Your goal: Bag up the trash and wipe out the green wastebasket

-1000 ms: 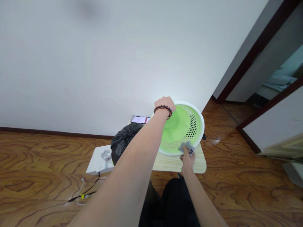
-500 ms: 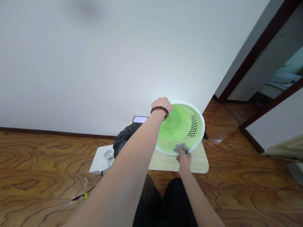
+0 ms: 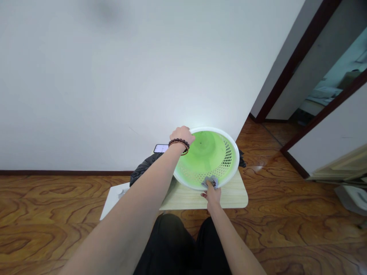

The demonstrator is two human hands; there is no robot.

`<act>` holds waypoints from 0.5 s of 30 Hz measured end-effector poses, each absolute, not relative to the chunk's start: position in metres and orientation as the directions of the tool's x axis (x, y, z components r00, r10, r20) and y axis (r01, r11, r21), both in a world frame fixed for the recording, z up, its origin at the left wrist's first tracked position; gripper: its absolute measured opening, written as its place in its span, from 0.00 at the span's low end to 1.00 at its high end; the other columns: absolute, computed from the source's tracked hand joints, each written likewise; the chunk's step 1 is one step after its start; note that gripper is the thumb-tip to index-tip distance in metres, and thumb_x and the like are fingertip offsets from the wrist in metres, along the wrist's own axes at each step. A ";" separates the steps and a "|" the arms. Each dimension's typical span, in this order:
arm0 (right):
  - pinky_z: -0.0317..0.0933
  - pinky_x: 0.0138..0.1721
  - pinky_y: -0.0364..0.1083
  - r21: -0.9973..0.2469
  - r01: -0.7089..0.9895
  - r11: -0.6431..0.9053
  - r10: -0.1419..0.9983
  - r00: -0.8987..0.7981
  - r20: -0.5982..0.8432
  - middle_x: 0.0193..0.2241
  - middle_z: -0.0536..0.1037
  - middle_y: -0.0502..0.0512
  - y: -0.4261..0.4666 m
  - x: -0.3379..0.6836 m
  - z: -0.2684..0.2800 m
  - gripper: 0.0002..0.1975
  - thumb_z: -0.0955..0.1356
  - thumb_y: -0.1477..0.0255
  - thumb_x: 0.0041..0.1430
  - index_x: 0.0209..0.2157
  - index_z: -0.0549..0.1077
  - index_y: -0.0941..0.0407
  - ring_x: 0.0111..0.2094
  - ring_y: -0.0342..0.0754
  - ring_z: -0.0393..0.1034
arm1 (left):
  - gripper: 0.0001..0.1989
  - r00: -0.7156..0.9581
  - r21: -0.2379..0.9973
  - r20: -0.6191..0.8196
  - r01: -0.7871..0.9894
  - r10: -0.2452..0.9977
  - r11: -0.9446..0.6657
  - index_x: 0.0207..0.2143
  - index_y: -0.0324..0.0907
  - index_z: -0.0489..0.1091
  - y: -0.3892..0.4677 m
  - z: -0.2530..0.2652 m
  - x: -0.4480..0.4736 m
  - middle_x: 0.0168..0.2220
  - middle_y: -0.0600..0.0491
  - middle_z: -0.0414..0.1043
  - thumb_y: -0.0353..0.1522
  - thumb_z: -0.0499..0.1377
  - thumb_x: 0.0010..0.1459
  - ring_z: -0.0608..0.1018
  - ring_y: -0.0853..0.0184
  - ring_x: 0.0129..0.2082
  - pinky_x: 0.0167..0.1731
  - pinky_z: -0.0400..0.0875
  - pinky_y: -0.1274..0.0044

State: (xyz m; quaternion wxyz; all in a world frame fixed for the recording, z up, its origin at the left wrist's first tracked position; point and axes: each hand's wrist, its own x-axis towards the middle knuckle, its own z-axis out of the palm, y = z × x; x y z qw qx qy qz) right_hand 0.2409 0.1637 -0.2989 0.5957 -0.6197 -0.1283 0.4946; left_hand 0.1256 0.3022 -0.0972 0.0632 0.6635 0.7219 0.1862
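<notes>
Basket: round green plastic basket with a white rim and perforated wall [image 3: 206,152], centre-right of the frame, open side facing the camera. Above the table; can't tell if its base touches.
Left hand: left hand [image 3: 182,135] at the basket's upper-left rim, fingers folded over it, tips hidden. Probably there to steady the far side.
Wrist: dark beaded bracelet [image 3: 179,141], left arm.
Right hand: right hand [image 3: 213,195] at the bottom of the rim, fingers clamped on the cloth. Thumb inside, other fingers below; likely a pinch through cloth onto the rim.
Cloth: crumpled grey cloth [image 3: 212,180], bunched against the lower inner rim.
Table: pale wood-grain tabletop [image 3: 233,194], lower centre, backing the basket.
Phone: dark-edged phone, screen lit [image 3: 161,148], left of the left hand, outside the basket's footprint.
Bag: shiny black plastic bag [image 3: 142,168], left of centre, partly behind the left forearm.
</notes>
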 end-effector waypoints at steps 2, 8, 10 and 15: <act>0.57 0.13 0.38 -0.871 -0.393 -0.296 0.738 0.485 -0.470 0.34 0.74 0.55 0.165 0.246 -0.301 0.22 0.68 0.64 0.41 0.40 0.66 0.56 0.24 0.43 0.67 | 0.13 -0.109 0.351 0.160 0.935 0.981 0.047 0.35 0.45 0.72 0.299 -0.100 0.126 0.33 0.44 0.72 0.34 0.55 0.45 0.74 0.53 0.35 0.32 0.68 0.66; 0.52 0.09 0.38 -0.869 -0.323 -0.374 0.730 0.475 -0.491 0.30 0.74 0.55 0.166 0.265 -0.296 0.21 0.68 0.65 0.41 0.39 0.66 0.56 0.18 0.42 0.63 | 0.19 -0.097 0.401 0.142 0.915 0.985 0.032 0.42 0.45 0.69 0.292 -0.097 0.123 0.36 0.44 0.73 0.34 0.56 0.44 0.74 0.54 0.37 0.34 0.68 0.68; 0.51 0.09 0.38 -0.874 -0.308 -0.376 0.728 0.486 -0.484 0.28 0.74 0.54 0.163 0.271 -0.293 0.20 0.67 0.65 0.41 0.39 0.66 0.57 0.17 0.41 0.62 | 0.25 -0.070 0.502 0.183 0.864 0.981 -0.032 0.48 0.46 0.64 0.284 -0.098 0.118 0.38 0.47 0.73 0.36 0.58 0.44 0.75 0.58 0.37 0.37 0.67 0.69; 0.50 0.08 0.38 -0.866 -0.345 -0.363 0.721 0.485 -0.496 0.25 0.73 0.53 0.148 0.279 -0.291 0.20 0.67 0.65 0.41 0.38 0.66 0.58 0.15 0.41 0.61 | 0.29 -0.187 0.839 0.346 0.501 0.919 -0.214 0.52 0.43 0.58 0.210 -0.147 0.108 0.50 0.48 0.66 0.37 0.59 0.46 0.69 0.64 0.48 0.48 0.62 0.72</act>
